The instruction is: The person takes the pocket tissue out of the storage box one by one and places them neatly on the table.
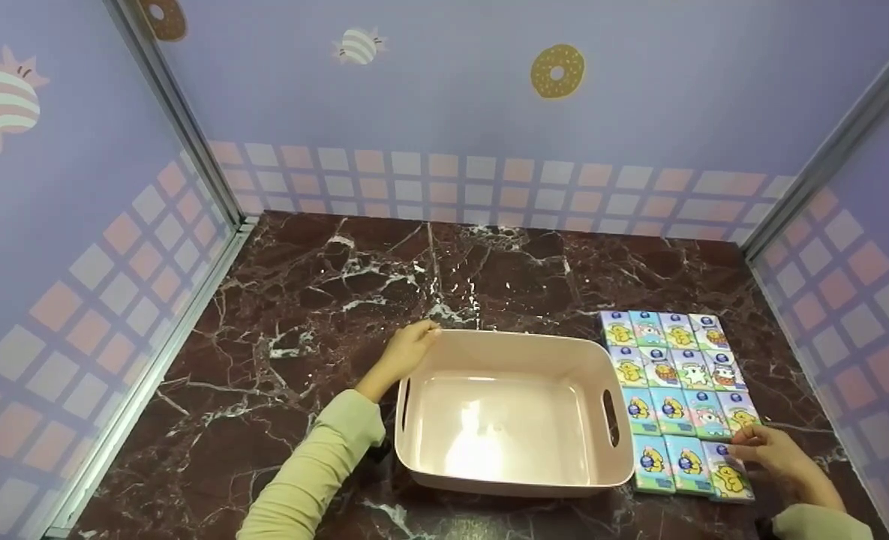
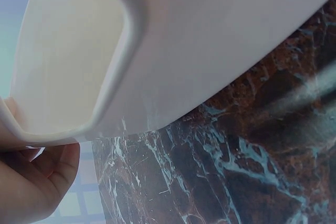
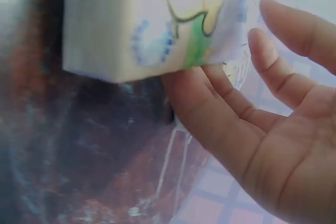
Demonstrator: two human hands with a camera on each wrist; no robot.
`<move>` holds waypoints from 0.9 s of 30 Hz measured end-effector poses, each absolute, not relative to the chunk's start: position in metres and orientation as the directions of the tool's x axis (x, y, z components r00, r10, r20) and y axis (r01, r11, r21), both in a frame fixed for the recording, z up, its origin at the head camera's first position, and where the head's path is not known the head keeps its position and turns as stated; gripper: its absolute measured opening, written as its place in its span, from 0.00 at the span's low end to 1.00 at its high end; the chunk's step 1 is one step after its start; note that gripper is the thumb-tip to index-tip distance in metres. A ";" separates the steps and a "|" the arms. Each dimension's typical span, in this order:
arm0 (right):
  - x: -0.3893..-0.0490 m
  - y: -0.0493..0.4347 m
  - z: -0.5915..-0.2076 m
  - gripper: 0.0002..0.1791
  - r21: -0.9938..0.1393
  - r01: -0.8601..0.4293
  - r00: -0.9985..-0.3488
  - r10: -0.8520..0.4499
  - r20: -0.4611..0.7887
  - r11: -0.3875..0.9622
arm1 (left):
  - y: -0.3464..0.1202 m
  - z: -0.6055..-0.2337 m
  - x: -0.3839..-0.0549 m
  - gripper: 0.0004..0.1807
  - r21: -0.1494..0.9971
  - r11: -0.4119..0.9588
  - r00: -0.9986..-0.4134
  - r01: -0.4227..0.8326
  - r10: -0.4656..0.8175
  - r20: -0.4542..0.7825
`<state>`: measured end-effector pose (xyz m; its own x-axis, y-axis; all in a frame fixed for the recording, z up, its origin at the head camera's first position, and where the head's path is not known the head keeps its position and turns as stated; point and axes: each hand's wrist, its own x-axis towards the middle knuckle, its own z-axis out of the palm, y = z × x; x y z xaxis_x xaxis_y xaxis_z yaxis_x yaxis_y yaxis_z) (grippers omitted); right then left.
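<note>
A pale pink plastic storage bin (image 1: 504, 486) with handle slots stands on the table, and nothing lies inside it. My left hand (image 1: 408, 351) grips its rim at the back left corner; the left wrist view shows the fingers (image 2: 58, 166) beside the handle slot. To the right of the bin, small tissue packs (image 1: 669, 409) with cartoon animals lie in close rows. My right hand (image 1: 778, 454) is at the front right pack (image 1: 728, 476), its fingertips by the pack's upper right edge. In the right wrist view the fingers (image 3: 197, 103) are spread around a pack's edge (image 3: 94, 30).
The table (image 1: 264, 390) is dark red marbled stone. Purple wall panels (image 1: 459, 97) with candy and doughnut pictures enclose it at the back and both sides. The bin's right side stands close against the rows of packs.
</note>
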<state>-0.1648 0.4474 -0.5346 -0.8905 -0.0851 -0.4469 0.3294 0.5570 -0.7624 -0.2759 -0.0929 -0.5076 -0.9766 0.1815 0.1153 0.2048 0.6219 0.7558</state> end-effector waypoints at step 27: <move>-0.153 0.438 -0.536 0.15 -0.687 0.481 -0.838 0.056 -0.542 0.545 | -0.093 -0.509 -0.277 0.11 0.744 0.634 -0.976 0.211 0.183 0.121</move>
<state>-0.1528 0.4384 -0.5364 -0.8384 0.0558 -0.5422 0.4806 0.5449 -0.6871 -0.2767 -0.0928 -0.5086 -0.9756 0.1829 0.1214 0.2114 0.6341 0.7438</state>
